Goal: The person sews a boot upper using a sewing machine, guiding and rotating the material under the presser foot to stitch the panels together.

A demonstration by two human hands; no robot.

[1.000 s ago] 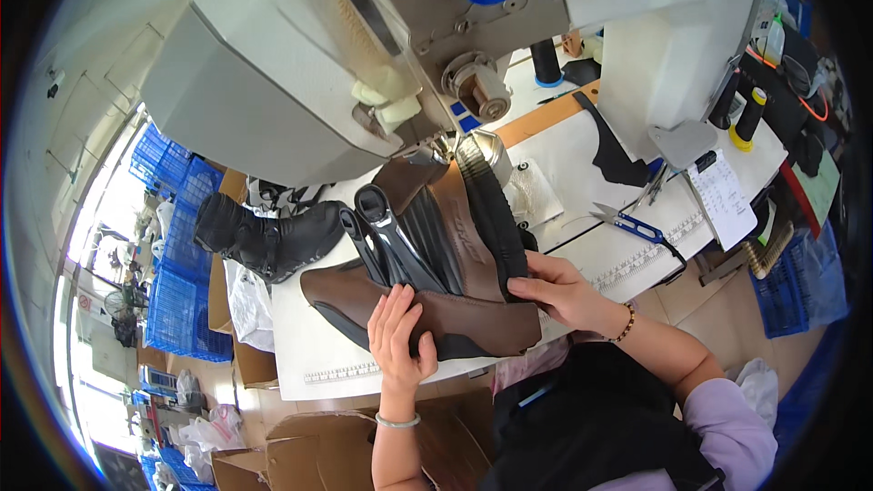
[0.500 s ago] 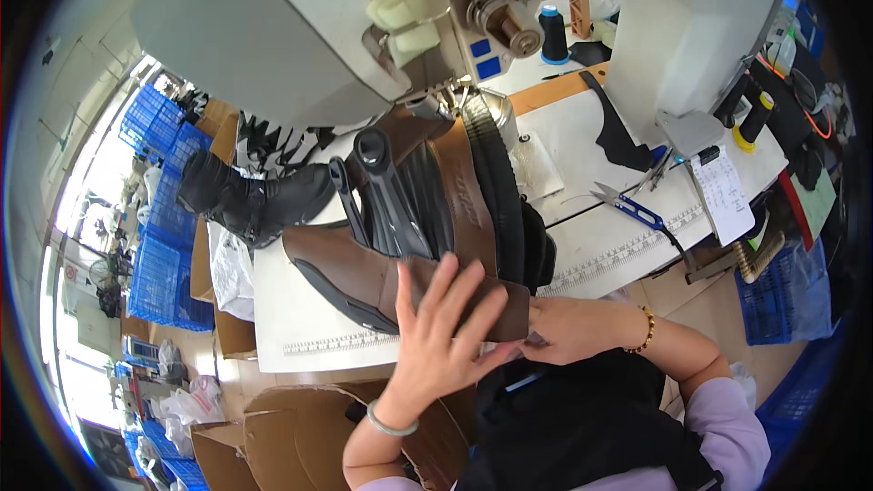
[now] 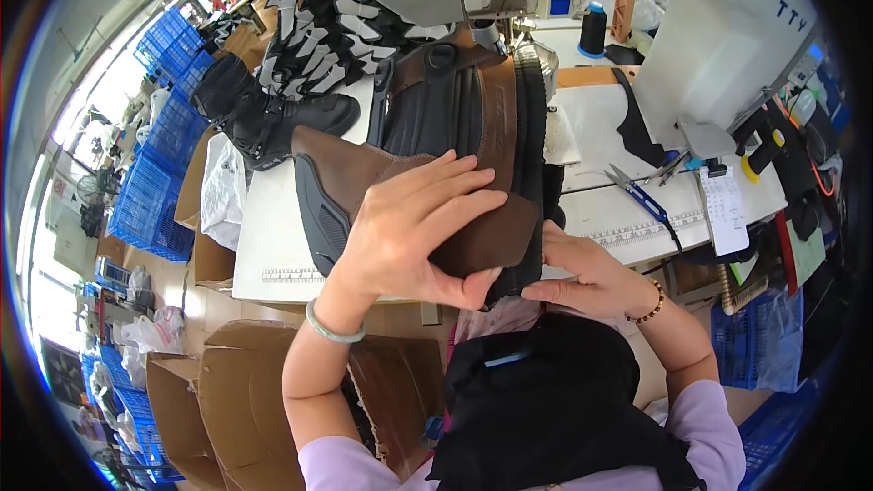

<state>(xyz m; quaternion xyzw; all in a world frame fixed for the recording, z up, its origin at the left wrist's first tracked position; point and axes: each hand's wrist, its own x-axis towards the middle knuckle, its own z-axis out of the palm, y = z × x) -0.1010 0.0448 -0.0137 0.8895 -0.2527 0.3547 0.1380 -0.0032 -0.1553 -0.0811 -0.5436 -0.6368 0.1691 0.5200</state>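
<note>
Basket (image 3: 730, 332) at right bears clear plastic (image 3: 782, 341). The boot upper (image 3: 432, 118) lies on the white table (image 3: 273, 227), long axis running from sewing machine (image 3: 709, 55) toward wearer; left hand (image 3: 400, 227) clamps its near flap (image 3: 491, 232), right hand (image 3: 600, 282) meets its edge, grip unclear.

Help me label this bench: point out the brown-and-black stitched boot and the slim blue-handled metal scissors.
Brown-and-black stitched boot (image 3: 432, 118): head view, its dark middle panel.
Slim blue-handled metal scissors (image 3: 645, 198): head view, blue handle.
</note>
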